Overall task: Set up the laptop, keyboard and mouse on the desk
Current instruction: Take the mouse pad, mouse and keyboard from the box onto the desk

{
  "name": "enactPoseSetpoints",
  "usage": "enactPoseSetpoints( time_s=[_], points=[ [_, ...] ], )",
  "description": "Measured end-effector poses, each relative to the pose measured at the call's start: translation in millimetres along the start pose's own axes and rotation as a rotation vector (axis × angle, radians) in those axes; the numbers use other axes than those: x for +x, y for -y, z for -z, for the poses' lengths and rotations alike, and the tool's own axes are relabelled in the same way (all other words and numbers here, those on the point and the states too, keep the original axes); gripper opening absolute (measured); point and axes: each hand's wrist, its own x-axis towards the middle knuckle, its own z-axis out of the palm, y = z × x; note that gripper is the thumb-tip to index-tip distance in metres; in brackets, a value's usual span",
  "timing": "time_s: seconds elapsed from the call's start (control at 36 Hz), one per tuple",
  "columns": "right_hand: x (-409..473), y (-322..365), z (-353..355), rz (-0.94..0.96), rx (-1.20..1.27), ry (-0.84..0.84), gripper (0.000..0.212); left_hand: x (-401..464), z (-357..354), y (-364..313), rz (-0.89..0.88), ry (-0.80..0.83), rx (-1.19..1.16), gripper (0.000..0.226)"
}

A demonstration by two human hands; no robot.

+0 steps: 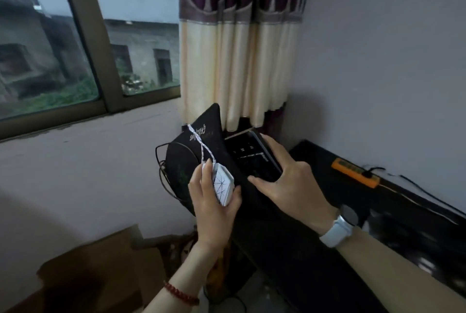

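Nearest me, low on the left, I see brown cardboard on the floor, and my left wrist carries a red bead bracelet. On my right wrist sits a watch with a pale band.

My left hand is curled around the white mouse — thumb on its right side, index finger laid along its left edge, the line-patterned top showing between them. Its white braided cable runs up and away across a black mouse pad with pale lettering, which leans tilted at the desk's far left end. A thin dark wire loops beside the pad's left edge.

My right hand is spread wide over the black keyboard, thumb at its near end and fingers wrapped on its right edge; the keyboard lies angled, just right of the pad and touching it.

The dark desk stretches off to the right, and an orange power strip lies near the wall. I cannot make out the laptop here.

Farther back hang cream-and-purple curtains, with a window to their left.
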Motion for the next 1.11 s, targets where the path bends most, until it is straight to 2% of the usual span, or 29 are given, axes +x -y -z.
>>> enactPoseSetpoints(
  time_s=[0.17,0.44,0.72,0.83,0.94,1.11],
  points=[
    [-69,-29,79,-0.108,-0.086,-0.039,0.072,-50,-56,-68,-0.064,0.053,-0.086,0.083],
    [-186,-73,156,-0.335,-0.109,-0.164,0.067,-136,-120,-137,-0.188,0.328,-0.117,0.088],
    [-271,-98,191,-0.652,-0.056,-0.346,0.069,-195,-160,-169,-0.264,0.604,-0.212,0.085],
    [-296,-105,201,-0.748,0.003,-0.417,0.076,-207,-175,-180,-0.309,0.72,-0.243,0.083],
    [-323,-113,210,-0.848,0.022,-0.449,0.085,-220,-186,-192,-0.377,0.819,-0.25,0.08],
    [-371,-126,207,-1.05,0.118,-0.495,0.087,-245,-197,-196,-0.47,0.969,-0.233,0.072]
  ],
)
